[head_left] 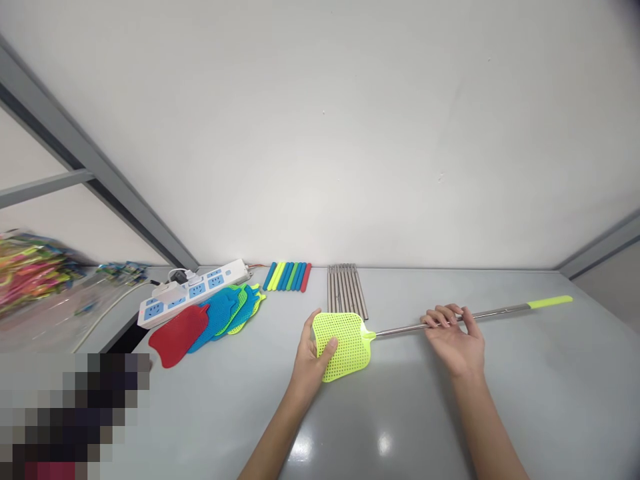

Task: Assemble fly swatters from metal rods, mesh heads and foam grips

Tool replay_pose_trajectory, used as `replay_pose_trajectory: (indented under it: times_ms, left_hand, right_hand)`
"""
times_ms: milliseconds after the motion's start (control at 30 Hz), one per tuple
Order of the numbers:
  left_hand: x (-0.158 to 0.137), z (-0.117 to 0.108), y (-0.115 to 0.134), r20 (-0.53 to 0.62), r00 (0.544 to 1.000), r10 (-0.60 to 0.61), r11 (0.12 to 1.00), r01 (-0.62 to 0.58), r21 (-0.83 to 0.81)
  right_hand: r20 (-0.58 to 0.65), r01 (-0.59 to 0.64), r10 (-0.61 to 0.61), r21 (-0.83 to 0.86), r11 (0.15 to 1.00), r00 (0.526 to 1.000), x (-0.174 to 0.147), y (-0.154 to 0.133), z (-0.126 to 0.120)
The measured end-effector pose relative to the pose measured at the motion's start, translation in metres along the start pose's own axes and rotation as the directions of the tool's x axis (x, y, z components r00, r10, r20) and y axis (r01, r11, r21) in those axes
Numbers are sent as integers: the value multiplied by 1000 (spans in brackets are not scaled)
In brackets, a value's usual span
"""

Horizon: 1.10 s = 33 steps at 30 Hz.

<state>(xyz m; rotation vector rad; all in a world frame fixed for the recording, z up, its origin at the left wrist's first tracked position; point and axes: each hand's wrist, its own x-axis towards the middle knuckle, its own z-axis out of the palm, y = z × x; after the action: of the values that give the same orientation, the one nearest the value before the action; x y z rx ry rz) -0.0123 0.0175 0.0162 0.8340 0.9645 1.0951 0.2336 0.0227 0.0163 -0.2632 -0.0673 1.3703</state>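
Observation:
A yellow-green fly swatter (345,347) with a perforated head, a thin metal rod and a yellow-green grip (550,303) stretches across the table. My left hand (313,353) pinches the left edge of its head, thumb on top and fingers behind. Further right, my right hand (455,337) has its fingers curled over the metal rod (400,330), palm turned up. Beyond the head lies a row of several metal rods (347,290). Several coloured grips (287,276) in blue, yellow, green and red lie side by side to their left.
Overlapping swatter heads, a red one (180,335) in front of blue and green ones (217,317), lie on the left. Behind them is a white power strip (193,293) with plugs and cables. Plastic bags of colourful items (35,273) sit far left. A wall (340,133) bounds the back.

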Motion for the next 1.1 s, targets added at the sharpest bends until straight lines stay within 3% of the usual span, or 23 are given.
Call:
replay_pose_trajectory:
  times_ms: [300, 633, 1100]
  left_hand:
    - [0, -7, 1, -70, 997, 6, 1000, -4, 24]
    - [8, -28, 7, -322, 947, 11, 1000, -9, 10]
    - [12, -44, 4, -378, 924, 61, 998, -58, 17]
  right_hand:
    - [-8, 54, -54, -66, 996, 998, 1, -11, -2]
    - [10, 221, -221, -14, 975, 975, 4, -46, -18]
    - [-49, 167, -171, -79, 983, 984, 18, -19, -33]
